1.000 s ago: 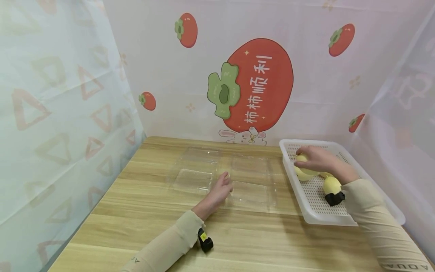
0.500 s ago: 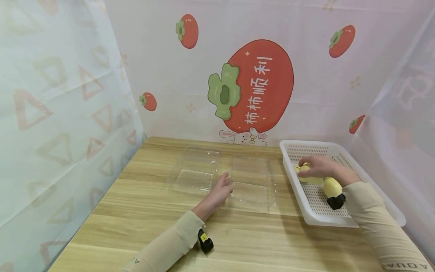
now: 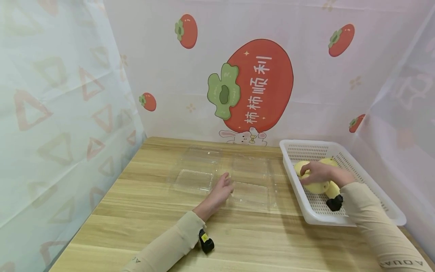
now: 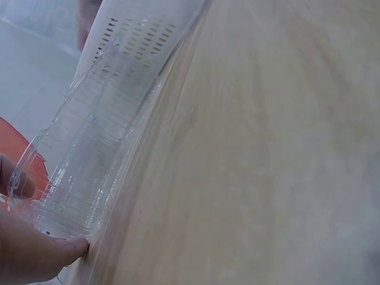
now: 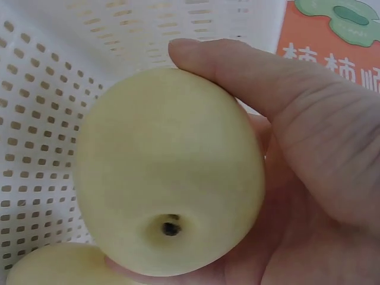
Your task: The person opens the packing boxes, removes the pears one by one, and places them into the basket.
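In the head view, my right hand is inside the white basket, gripping a pale yellow pear. The right wrist view shows my thumb over the top of this pear and the fingers beneath it, its dark calyx end facing the camera. Other pears lie around the hand, partly covered by it. My left hand is at the middle of a spread clear plastic fruit box. In the left wrist view, thumb and finger hold the near edge of the box.
The box's other half lies flat on the wooden table, left of my left hand. The basket stands at the table's right side. Printed cloth walls close off the back and both sides.
My right hand has moved toward me and slightly down inside the basket, with a pear in its grip. More pears show behind it. My left hand stays still.
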`<act>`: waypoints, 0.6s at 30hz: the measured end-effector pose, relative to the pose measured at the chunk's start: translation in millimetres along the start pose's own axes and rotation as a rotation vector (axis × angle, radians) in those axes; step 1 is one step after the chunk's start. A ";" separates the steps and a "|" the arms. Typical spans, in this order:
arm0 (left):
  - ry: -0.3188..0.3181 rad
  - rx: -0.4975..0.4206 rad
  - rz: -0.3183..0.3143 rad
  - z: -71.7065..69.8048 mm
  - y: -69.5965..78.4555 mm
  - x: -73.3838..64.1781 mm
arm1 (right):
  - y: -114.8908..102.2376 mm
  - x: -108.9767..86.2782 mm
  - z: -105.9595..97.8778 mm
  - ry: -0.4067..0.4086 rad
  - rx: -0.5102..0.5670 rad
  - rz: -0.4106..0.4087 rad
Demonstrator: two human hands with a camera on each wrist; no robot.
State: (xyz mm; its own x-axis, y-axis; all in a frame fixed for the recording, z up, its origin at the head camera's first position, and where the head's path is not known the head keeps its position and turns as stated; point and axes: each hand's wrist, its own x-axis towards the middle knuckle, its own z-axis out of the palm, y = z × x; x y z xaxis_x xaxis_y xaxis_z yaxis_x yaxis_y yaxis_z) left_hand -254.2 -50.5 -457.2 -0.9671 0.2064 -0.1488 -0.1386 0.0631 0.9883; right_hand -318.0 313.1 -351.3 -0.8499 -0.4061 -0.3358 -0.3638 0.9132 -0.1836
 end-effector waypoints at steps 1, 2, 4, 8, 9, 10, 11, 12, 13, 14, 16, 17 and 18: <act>0.003 0.002 0.002 -0.3 -0.6 -0.1 | 0.0 0.8 1.3 -0.003 -0.006 -0.006; 0.005 0.001 0.001 -0.6 -0.9 -0.1 | -0.3 1.3 2.5 -0.009 -0.010 -0.004; 0.009 0.002 0.005 -0.4 -0.8 0.5 | -0.3 1.3 4.4 -0.024 -0.011 0.004; 0.014 0.005 0.002 1.2 0.6 1.8 | -0.1 0.5 7.5 -0.056 0.012 0.035; 0.015 0.007 0.002 1.4 1.0 1.9 | -0.2 0.3 8.2 -0.061 0.020 0.040; 0.016 0.008 0.002 1.5 1.3 1.9 | -0.3 0.3 8.9 -0.064 0.025 0.048; 0.018 0.008 -0.002 1.6 1.8 1.9 | -0.6 0.1 9.4 -0.067 0.032 0.054; 0.019 0.008 -0.002 1.6 2.3 1.7 | -0.7 0.1 9.9 -0.070 0.038 0.057; 0.021 0.009 -0.002 1.5 2.8 1.5 | -0.4 0.3 10.6 -0.072 0.043 0.052; 0.025 0.013 -0.001 1.2 3.2 1.3 | -0.3 0.6 11.3 -0.076 0.052 0.051; 0.030 0.018 -0.008 0.6 4.3 0.7 | -0.5 1.2 12.5 -0.079 0.061 0.042; 0.032 0.023 -0.008 0.0 5.1 0.4 | -0.2 1.8 13.4 -0.081 0.064 0.034; 0.033 0.027 -0.008 -0.7 5.7 0.1 | 0.0 2.4 14.3 -0.081 0.065 0.030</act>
State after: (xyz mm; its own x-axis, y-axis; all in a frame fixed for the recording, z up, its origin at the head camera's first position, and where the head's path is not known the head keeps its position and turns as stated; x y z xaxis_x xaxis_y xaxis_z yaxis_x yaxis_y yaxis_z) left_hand -255.2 -50.8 -451.5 -0.9725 0.1738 -0.1548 -0.1407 0.0907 0.9859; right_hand -314.6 311.6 -365.4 -0.8252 -0.3829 -0.4153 -0.3115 0.9218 -0.2309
